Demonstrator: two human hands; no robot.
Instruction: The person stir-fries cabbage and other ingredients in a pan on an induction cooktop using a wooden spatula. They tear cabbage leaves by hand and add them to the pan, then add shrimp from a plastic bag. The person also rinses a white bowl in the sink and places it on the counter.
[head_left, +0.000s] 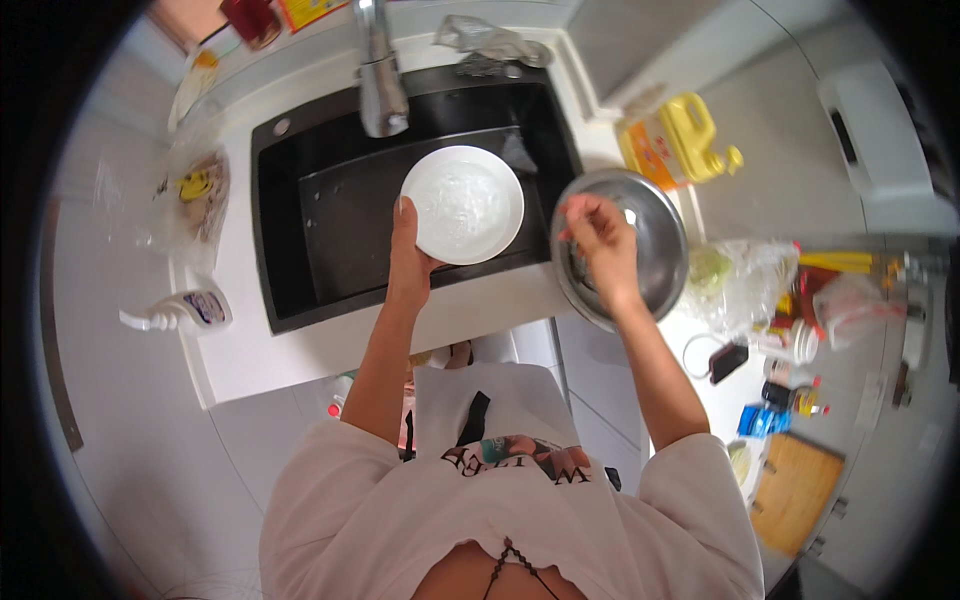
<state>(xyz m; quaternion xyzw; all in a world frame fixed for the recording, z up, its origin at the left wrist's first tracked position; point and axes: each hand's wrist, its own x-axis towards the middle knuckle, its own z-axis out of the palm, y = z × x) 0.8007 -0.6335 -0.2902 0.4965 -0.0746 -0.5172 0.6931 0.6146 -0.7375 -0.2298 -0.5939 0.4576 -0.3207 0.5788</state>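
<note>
A round white bowl (463, 205) with clear liquid in it is held by its left side in my left hand (410, 251), over the black sink (341, 247). My right hand (604, 244) is above and partly inside a stainless steel basin (664, 247), right of the sink. Something reddish shows at its fingertips, blurred; whether it is held or part of the fingers I cannot tell. The hand hides part of the basin's inside. A chrome faucet (381, 94) reaches over the back of the sink.
A yellow jug with a pump (671, 142) stands behind the basin. Plastic bags (750, 281), a dark phone-like device (727, 363) and a wooden cutting board (796, 491) lie along the right counter. A white spray bottle (196, 309) and a clear bag (196, 187) are at the left.
</note>
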